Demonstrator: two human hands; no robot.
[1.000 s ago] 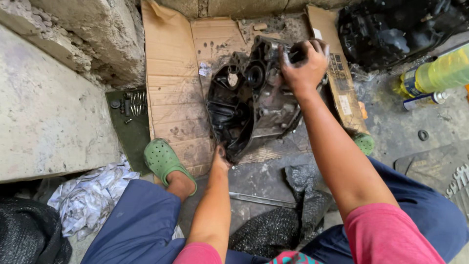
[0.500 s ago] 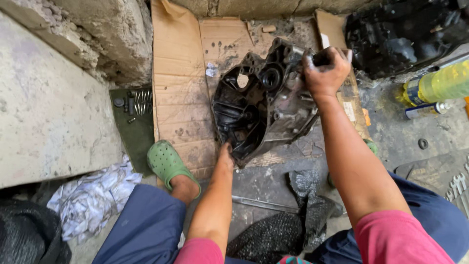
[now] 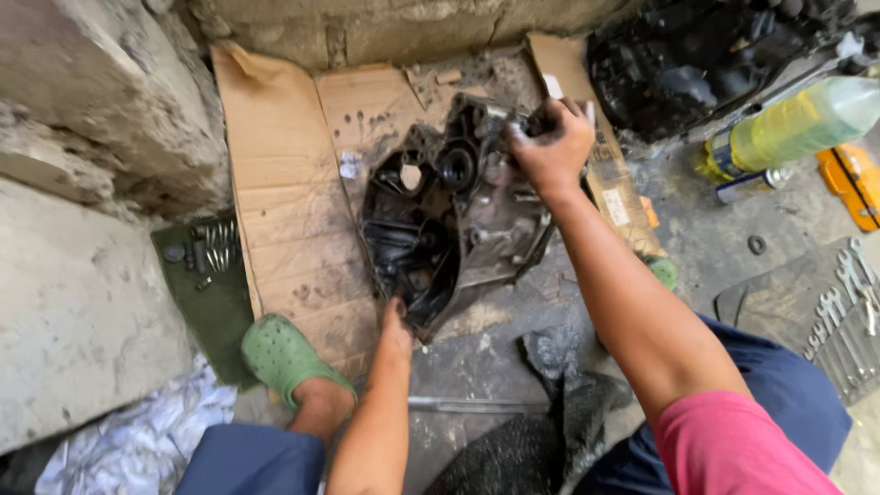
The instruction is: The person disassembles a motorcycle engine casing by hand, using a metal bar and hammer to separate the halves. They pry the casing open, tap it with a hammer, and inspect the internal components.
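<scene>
Black greasy engine part [image 3: 454, 220] lies on the cardboard [image 3: 284, 211]; right hand [image 3: 550, 147] is clamped on its far edge, left hand [image 3: 396, 330] grips its near edge.

Gear housing [image 3: 454, 215] lies on cardboard [image 3: 284, 202], centre. Left hand [image 3: 396, 332] at its near edge, right hand [image 3: 553, 147] on its far-right top. Bolts [image 3: 203, 249] on mat [image 3: 215, 307] to the left, clog [image 3: 280, 357] near-left. Bottle [image 3: 793, 124] far right; wrenches [image 3: 848, 312] right, nearer.
</scene>
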